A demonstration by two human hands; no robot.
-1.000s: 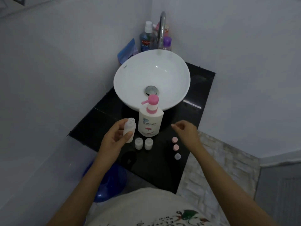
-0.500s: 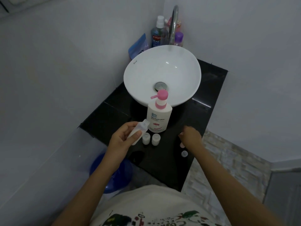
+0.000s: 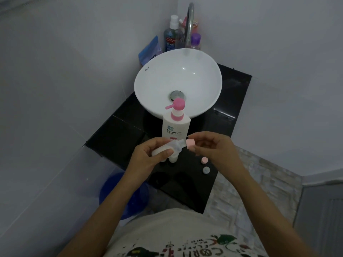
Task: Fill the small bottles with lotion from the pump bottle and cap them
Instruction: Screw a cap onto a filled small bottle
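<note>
The right hand (image 3: 213,147) had risen from the desk (image 3: 230,101) with a pink cap (image 3: 246,143), its fingers pinching it at the bottle's (image 3: 167,148) mouth. The left hand (image 3: 148,156) gripped that bottle, tilted, at the pump bottle's (image 3: 175,125) 6 o'clock.

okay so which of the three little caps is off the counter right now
The pink cap pinched in the right hand, at the mouth of the small bottle in the left hand. The other pink cap and grey cap lie on the counter.
</note>
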